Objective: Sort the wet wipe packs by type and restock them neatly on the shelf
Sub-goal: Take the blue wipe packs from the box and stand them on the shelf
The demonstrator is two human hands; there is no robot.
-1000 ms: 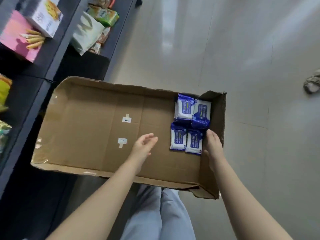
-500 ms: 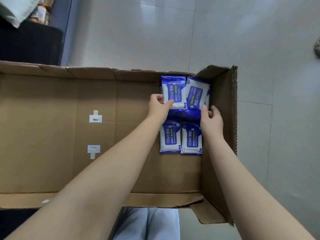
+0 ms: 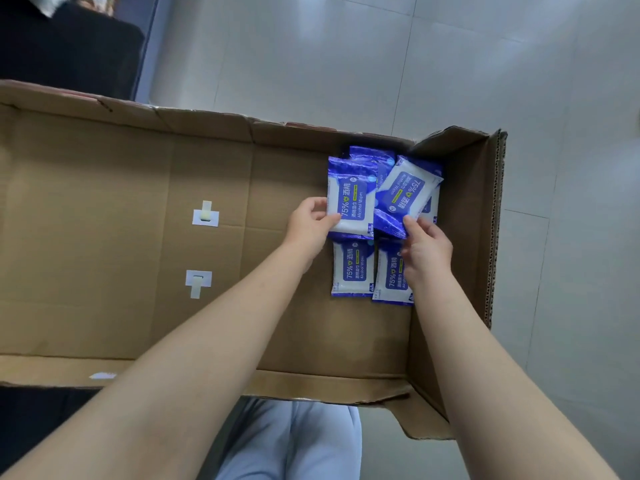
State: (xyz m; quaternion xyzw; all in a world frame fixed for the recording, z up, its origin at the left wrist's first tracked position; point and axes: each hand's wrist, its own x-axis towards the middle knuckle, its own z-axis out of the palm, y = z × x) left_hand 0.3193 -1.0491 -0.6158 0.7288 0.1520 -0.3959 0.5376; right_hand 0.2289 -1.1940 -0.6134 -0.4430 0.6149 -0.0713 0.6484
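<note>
Cardboard box (image 3: 460,237): left hand (image 3: 309,227) now pinches upright alcohol wipe pack (image 3: 351,202), right hand (image 3: 427,252) pinches tilted pack (image 3: 406,194), both newly lifted; shelving judged pending.

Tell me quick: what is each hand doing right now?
Left hand: holds the straight wipe pack by its near edge.
Right hand: pinches the tilted wipe pack by its near corner.

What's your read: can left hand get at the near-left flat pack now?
Likely yes for reach: the near-left pack lies mostly uncovered beside the wrist. But the left hand grips the upper-left pack, so it must let go first.
</note>
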